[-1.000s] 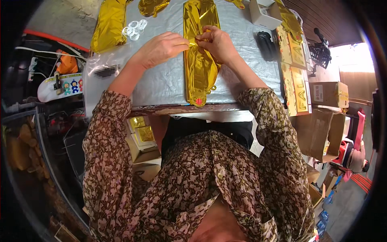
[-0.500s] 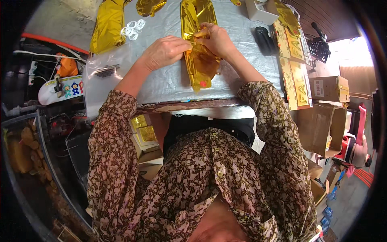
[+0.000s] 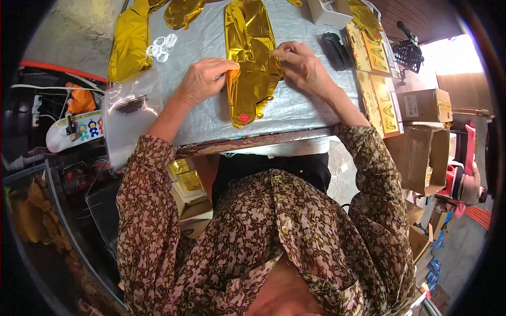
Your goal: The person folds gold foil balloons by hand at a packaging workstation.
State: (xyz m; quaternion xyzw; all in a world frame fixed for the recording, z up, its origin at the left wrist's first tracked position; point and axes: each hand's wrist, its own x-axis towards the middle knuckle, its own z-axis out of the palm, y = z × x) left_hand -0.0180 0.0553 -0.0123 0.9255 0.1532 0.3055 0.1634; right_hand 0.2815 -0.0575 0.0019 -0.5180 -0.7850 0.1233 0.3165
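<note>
A flat gold foil balloon (image 3: 252,87) lies lengthwise on the grey-covered table in front of me, partly folded, with a red spot near its close end. My left hand (image 3: 204,78) pinches its left edge between thumb and forefinger. At the opposite edge is my right hand (image 3: 310,71), its fingers loosely bent and apart. Those fingertips reach over the foil's right border; whether they press on it is hard to make out.
Left of the balloon lie clear rings (image 3: 162,47), more gold foil (image 3: 129,45) and a clear plastic bag (image 3: 134,118). A white box (image 3: 330,15), a black object (image 3: 336,51) and printed gold packages (image 3: 380,100) sit on the right. Cardboard boxes (image 3: 421,158) stand beyond the table.
My right hand has moved right and slightly down, off the middle of the foil. The balloon's lower part now lies wider and flatter. My left hand still pinches the left edge.
</note>
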